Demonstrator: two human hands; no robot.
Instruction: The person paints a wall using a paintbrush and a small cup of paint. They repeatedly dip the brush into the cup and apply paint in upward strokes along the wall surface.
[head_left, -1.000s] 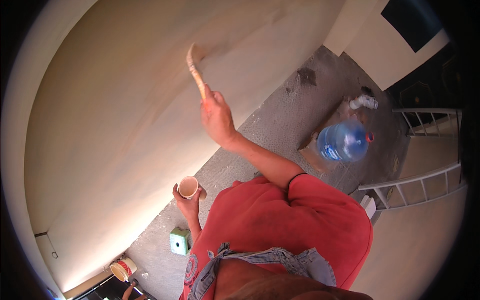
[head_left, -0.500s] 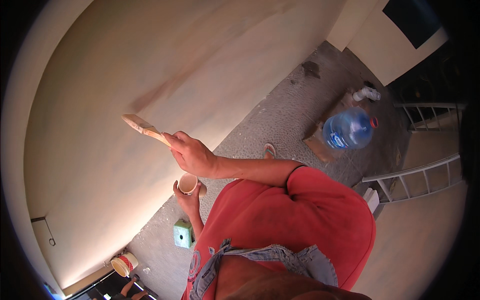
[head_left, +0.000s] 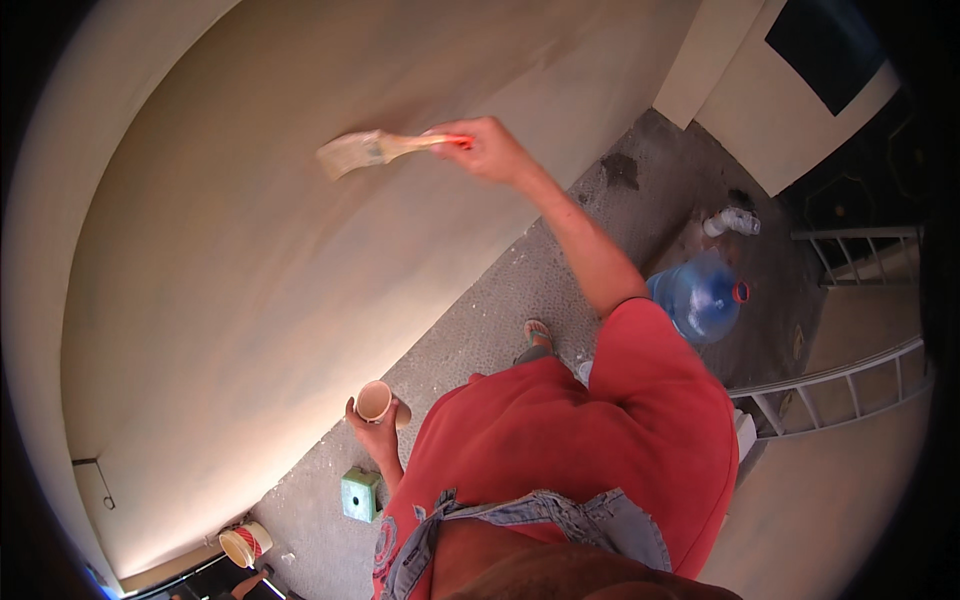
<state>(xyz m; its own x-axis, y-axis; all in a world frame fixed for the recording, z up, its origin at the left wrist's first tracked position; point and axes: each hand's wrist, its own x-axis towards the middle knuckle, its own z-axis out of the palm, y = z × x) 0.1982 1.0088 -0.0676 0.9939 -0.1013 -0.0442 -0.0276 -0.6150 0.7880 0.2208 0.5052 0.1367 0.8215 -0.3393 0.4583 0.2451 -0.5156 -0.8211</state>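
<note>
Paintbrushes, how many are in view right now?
1: the paintbrush held in the right hand, in front of the wall. Others may be hidden from this view.

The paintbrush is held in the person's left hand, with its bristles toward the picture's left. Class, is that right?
Not quite: the head view shows the paintbrush in the right hand; the left hand holds the cup. The bristles do point toward the picture's left.

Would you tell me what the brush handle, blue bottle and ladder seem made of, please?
Brush handle: probably wood, from its tan neck; finish blurred.
Blue bottle: likely plastic, smooth and glossy, since it is translucent with highlights.
Ladder: perhaps metal, dull grey, judging by its slim rails.
</note>
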